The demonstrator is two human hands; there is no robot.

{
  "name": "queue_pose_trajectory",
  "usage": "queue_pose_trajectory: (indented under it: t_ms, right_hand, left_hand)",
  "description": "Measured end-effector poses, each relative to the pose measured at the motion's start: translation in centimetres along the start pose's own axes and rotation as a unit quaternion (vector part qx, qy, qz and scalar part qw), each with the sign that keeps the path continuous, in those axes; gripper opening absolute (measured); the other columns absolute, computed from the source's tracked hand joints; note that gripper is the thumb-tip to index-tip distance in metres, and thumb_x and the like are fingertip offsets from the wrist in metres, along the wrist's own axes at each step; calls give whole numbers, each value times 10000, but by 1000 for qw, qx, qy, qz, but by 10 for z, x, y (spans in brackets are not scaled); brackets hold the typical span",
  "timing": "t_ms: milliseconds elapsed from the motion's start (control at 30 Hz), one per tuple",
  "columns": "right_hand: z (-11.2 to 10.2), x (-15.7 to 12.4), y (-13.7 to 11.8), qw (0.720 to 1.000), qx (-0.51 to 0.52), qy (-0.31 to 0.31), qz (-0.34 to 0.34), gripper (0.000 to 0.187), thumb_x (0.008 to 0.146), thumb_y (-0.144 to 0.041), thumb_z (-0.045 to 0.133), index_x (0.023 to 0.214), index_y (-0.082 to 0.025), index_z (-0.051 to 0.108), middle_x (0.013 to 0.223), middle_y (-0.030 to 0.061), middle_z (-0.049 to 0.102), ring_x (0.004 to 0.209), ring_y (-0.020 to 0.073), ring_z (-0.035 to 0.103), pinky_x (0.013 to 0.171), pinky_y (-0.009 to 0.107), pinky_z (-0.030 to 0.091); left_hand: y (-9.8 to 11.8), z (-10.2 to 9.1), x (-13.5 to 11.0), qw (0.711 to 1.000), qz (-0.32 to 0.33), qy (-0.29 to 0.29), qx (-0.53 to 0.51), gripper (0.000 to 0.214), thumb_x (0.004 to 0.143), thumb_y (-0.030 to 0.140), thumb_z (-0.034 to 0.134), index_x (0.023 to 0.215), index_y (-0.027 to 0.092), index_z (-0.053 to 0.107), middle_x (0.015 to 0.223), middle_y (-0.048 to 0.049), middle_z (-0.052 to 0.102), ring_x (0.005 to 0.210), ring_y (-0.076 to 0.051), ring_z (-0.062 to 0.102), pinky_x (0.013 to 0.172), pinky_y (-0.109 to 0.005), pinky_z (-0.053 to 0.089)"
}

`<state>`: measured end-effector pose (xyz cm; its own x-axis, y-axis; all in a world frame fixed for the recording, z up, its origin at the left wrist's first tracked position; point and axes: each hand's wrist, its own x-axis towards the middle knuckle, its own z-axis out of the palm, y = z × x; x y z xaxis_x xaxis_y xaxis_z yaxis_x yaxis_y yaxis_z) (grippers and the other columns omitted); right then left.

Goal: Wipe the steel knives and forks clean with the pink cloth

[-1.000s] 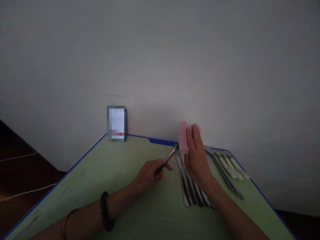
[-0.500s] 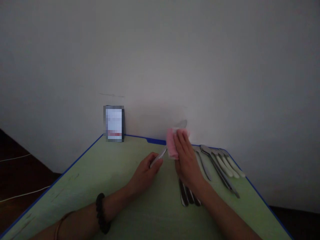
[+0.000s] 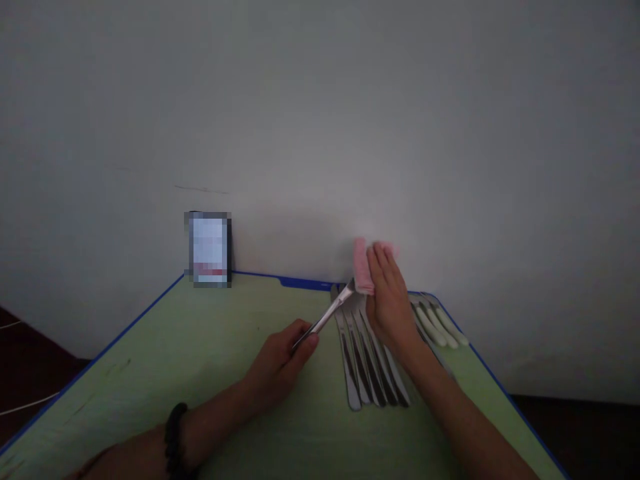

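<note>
My left hand is closed around the handle of a metal table knife, which slants up and to the right above the tabletop. A folded pink cloth is in my right hand, fingers pressed together over it. The cloth covers the knife's blade end, so the tip is hidden. Below my right hand several table knives lie side by side, handles towards me. My right wrist and hand hide part of that row.
Cutlery with white handles lies at the table's far right corner, partly behind my right arm. A pixelated upright screen leans at the back left. The green tabletop has a blue edge and meets a plain wall.
The cloth and my right hand have shifted up and right along the knife, showing more of its metal and covering the tip. My left hand moved slightly down and left; the view turned a little right.
</note>
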<state>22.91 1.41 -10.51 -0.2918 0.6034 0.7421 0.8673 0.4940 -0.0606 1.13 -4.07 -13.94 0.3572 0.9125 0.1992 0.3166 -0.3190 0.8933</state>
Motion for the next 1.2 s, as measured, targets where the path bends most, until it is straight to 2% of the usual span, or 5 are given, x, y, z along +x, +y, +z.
queue_pose_trajectory:
  t_ms: [433,667,900,1067,1200]
  right_hand:
    - [21,-22,-60,987,87,-112,-69,677,759,-39,389,1428,-81,297,1492,129,305,1419,214,130,1134,464,250]
    - [9,-1,-26,972,196,-25,130,510,939,-240,308,1440,-146,285,1500,119,290,1407,190,183,1144,470,192]
    - [3,6,-30,924,294,-4,246,569,935,-373,331,1426,-87,296,1520,137,229,1418,203,143,1151,429,114]
    - [-6,11,-46,859,392,17,329,437,905,-412,405,1220,-153,563,946,65,680,978,235,591,921,381,426]
    - [-8,7,-69,811,443,-37,381,261,862,-365,503,888,-176,680,617,-13,587,585,158,513,584,264,411]
  left_hand:
    - [-11,-2,6,997,-38,51,-48,278,894,423,424,843,174,537,610,40,450,528,-115,388,480,-215,310]
    - [-7,4,1,994,-66,10,-89,315,892,477,427,837,178,513,551,65,385,478,-97,340,437,-200,261]
    - [-6,2,-1,999,-30,-2,-16,297,907,449,398,831,185,509,561,62,395,497,-107,361,477,-220,276]
    - [-2,1,-1,999,-14,2,46,281,900,436,394,844,189,515,585,48,436,536,-131,417,526,-240,316]
    - [-3,4,3,998,-58,-18,-1,312,917,469,334,920,195,482,529,69,423,478,-133,413,486,-233,314]
